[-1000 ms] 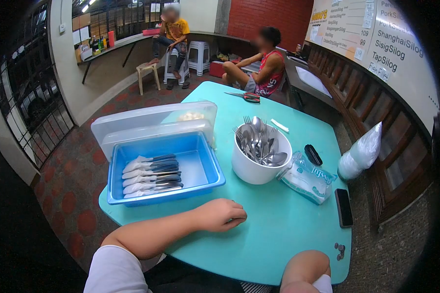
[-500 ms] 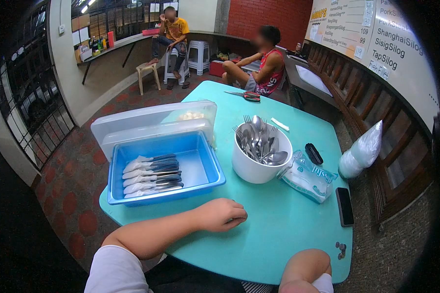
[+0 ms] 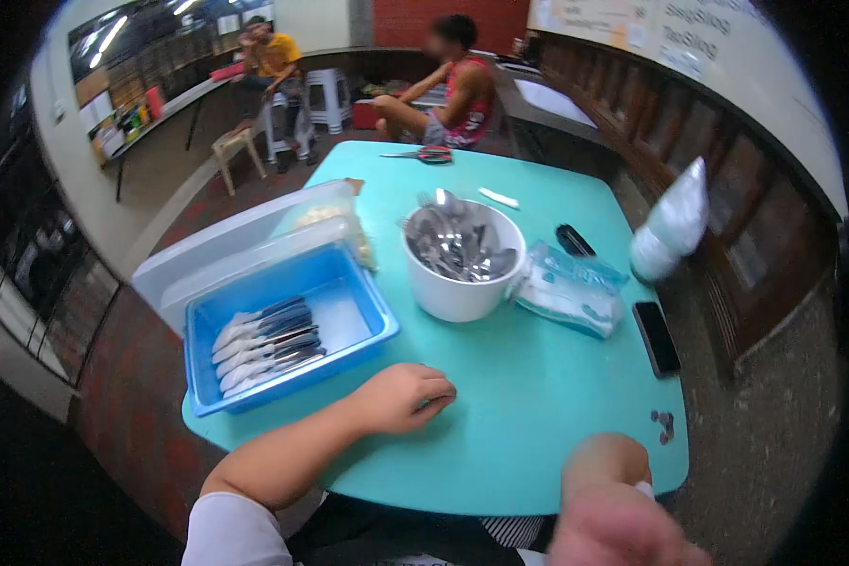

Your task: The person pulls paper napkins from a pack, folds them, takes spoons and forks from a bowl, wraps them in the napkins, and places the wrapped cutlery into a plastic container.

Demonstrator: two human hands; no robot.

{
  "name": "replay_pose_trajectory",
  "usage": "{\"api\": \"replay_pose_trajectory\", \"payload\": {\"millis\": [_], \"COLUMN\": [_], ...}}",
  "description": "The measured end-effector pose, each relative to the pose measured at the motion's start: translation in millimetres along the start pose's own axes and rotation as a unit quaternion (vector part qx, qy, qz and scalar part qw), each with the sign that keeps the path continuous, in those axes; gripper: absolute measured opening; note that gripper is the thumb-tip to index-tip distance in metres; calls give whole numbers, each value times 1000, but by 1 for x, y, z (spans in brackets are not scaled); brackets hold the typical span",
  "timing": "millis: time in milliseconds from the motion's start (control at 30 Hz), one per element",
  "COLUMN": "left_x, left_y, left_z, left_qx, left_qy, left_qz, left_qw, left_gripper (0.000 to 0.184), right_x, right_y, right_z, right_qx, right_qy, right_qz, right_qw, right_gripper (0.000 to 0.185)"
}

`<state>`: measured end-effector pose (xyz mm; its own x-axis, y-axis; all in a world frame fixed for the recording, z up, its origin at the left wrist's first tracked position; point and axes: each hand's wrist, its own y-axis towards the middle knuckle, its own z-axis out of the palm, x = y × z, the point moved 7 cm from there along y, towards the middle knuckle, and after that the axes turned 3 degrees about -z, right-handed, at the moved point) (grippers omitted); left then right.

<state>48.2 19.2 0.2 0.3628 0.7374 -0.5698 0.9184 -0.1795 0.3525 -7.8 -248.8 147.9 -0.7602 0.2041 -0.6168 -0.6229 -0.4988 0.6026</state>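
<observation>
My left hand (image 3: 406, 398) rests on the turquoise table (image 3: 500, 424) with its fingers curled; whether anything is inside them is hidden. It lies nearest a blue tray (image 3: 354, 330) holding several napkin-wrapped utensils (image 3: 264, 344), with a translucent lid (image 3: 245, 250) behind. At the bottom right, my right hand (image 3: 623, 533) is raised close to the camera, blurred, its fingers partly cut off by the frame. A white tub (image 3: 457, 297) full of spoons and forks (image 3: 457, 241) stands beyond my left hand, beside a pack of tissues (image 3: 571, 292).
Scissors (image 3: 429, 155), a white strip (image 3: 498, 198), a black object (image 3: 574, 241), a phone (image 3: 656, 340) and coins (image 3: 665, 424) lie on the table. A plastic-wrapped roll (image 3: 668, 226) stands at its right edge. Two people (image 3: 464, 94) sit beyond, near stools (image 3: 328, 99).
My right hand has come up into view at the bottom right. The camera view has turned and tilted, so the table's contents sit further left and higher. My left hand keeps its curled pose.
</observation>
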Motion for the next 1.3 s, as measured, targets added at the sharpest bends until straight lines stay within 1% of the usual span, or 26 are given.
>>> {"api": "replay_pose_trajectory", "payload": {"millis": [33, 133, 167, 233, 267, 333, 367, 433, 467, 500, 533, 567, 600, 633, 733, 833, 900, 933, 1033, 1133, 1200, 1233, 1300], "left_x": [-1, -2, -2, -3, -3, -1, 0, 3, 3, 2, 3, 4, 5, 5, 5, 4, 4, 3, 3, 5, 5, 4, 3], "left_y": [1, 2, 2, 2, 2, 1, 1, 0, -1, -1, -1, -2, -2, -1, -1, -1, -1, -1, -2, -2, -3, -3, -3], "left_z": [1, -1, -3, -3, -2, 0, 1, 2, 2, 3, 3, 5, 5, 5, 6, 7, 6, 6, 8, 12, 13, 13, 12], "left_qx": [12, 21, 22, 23, 24, 18, 20, 19, 18, 17, 17, 26, 26, 27, 32, 34, 35, 35, 47, 59, 63, 63, 62], "left_qy": [10, 11, 11, 11, 8, 8, 4, 3, 2, 0, -2, -2, -2, -3, -2, 1, 2, 1, 3, 5, 5, 4, 4], "left_qz": [-10, -15, -15, -14, -10, -8, -5, -6, -6, -5, -2, -5, -8, -10, -10, -7, -4, -1, -7, -11, -8, -5, -1], "left_qw": [1000, 1000, 1000, 1000, 1000, 1000, 1000, 1000, 1000, 1000, 1000, 1000, 1000, 1000, 999, 999, 999, 999, 999, 998, 998, 998, 998], "left_gripper": [9, 9, 9, 10, 10, 11, 11, 12, 13, 13, 14, 14, 13, 13, 12, 12, 12, 12, 12, 12, 12, 12, 12], "right_x": [-3, 14, 17, 18, 16, 14, 4, -23, -39, -65, -94, -122, -145, -164, -201, -218, -212, -205, -194, -194, -196, -194, -188], "right_y": [-6, -28, -32, -38, -40, -57, -64, -87, -95, -106, -116, -127, -142, -160, -224, -298, -328, -340, -363, -385, -415, -413, -416], "right_z": [19, 7, 11, 18, 13, 6, 14, 43, 64, 88, 105, 113, 111, 105, 68, 30, 22, 20, 18, 6, -9, -4, -7], "right_qx": [-16, -89, -87, 8, 98, 282, 372, 527, 556, 552, 539, 527, 515, 536, 598, 727, 764, 778, 792, 809, 821, 826, 841], "right_qy": [157, 191, 206, 294, 362, 389, 344, 246, 189, 104, 23, -43, -98, -132, -188, -212, -131, -89, -29, -68, -55, -49, -61], "right_qz": [70, 90, 83, 117, 156, 149, 104, 10, 14, 63, 131, 211, 311, 373, 442, 419, 476, 500, 542, 516, 472, 449, 458], "right_qw": [985, 973, 971, 949, 914, 864, 856, 813, 809, 825, 832, 822, 793, 745, 642, 501, 415, 369, 279, 271, 316, 338, 281], "right_gripper": [56, 70, 74, 83, 90, 80, 65, 36, 34, 33, 32, 32, 25, 22, 18, 16, 14, 14, 16, 24, 36, 43, 68]}}
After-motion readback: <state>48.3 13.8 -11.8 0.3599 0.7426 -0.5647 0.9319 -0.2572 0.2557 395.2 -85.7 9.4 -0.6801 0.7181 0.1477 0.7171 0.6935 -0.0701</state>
